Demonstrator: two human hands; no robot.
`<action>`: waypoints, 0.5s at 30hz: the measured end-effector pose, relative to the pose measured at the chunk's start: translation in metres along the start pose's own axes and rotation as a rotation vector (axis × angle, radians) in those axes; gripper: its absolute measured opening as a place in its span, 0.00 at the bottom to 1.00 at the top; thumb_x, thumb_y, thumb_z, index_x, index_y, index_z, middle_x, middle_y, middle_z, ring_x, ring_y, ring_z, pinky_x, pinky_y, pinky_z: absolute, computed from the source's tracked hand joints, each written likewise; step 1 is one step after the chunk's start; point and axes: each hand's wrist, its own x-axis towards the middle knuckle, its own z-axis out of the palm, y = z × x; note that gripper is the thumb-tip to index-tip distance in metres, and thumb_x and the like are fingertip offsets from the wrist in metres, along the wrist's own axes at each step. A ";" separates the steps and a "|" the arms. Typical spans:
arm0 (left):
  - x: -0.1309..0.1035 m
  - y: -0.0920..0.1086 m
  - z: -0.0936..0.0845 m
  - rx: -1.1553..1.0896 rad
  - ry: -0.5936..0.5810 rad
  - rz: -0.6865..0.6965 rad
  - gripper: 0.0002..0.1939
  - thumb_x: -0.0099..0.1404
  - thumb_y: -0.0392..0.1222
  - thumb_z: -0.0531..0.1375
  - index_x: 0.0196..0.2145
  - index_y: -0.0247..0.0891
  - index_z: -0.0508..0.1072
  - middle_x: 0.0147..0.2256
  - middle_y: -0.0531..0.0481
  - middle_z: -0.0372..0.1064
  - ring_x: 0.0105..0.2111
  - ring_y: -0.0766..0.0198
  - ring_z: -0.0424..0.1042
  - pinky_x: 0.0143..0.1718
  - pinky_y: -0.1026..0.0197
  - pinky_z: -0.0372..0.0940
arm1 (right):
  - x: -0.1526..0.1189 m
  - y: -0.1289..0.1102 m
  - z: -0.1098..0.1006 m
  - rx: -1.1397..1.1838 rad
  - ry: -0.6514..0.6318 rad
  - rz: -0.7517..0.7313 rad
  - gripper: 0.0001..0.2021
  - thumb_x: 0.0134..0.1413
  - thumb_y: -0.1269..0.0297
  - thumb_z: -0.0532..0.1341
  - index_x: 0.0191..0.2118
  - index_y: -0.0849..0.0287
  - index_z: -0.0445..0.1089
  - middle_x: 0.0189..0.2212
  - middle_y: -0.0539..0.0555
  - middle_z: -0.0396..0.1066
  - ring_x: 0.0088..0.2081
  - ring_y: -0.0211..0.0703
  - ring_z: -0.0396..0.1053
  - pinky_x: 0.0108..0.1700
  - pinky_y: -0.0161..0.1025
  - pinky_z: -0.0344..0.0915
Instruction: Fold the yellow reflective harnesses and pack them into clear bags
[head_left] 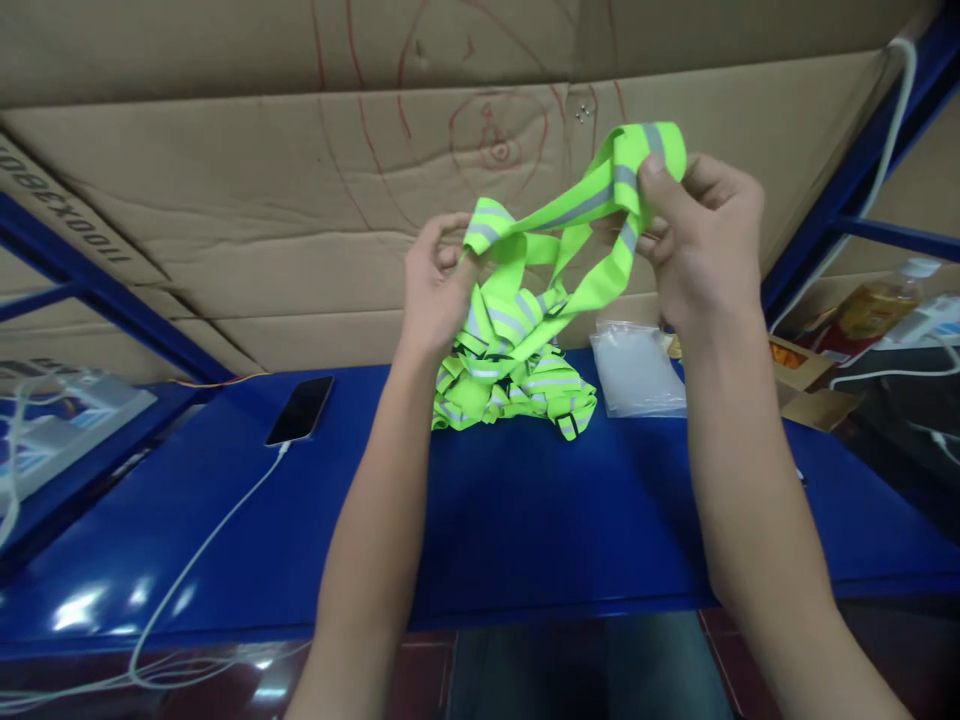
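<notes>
Between my two raised hands stretches a neon-yellow reflective strap with grey stripes. My left hand pinches one folded end of it. At the other end, the thumb and fingers of my right hand are closed on a looped, layered part. Lengths of the strap hang down and meet a tangled pile of reflective straps on the blue table. A black buckle shows at the pile's front right. Where the held strap ends and the pile begins is hard to make out.
On the blue table lie a phone with a white cable at left and clear plastic bags at right. A bottle and an open carton stand far right. Cardboard lines the back, and blue posts flank it.
</notes>
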 end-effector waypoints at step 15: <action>-0.001 0.028 0.007 -0.354 0.042 -0.340 0.26 0.65 0.69 0.62 0.33 0.46 0.57 0.24 0.56 0.50 0.21 0.65 0.56 0.20 0.59 0.59 | -0.032 -0.005 0.035 -0.810 -0.721 -0.094 0.23 0.46 0.52 0.80 0.44 0.57 0.78 0.45 0.58 0.81 0.50 0.62 0.77 0.57 0.56 0.73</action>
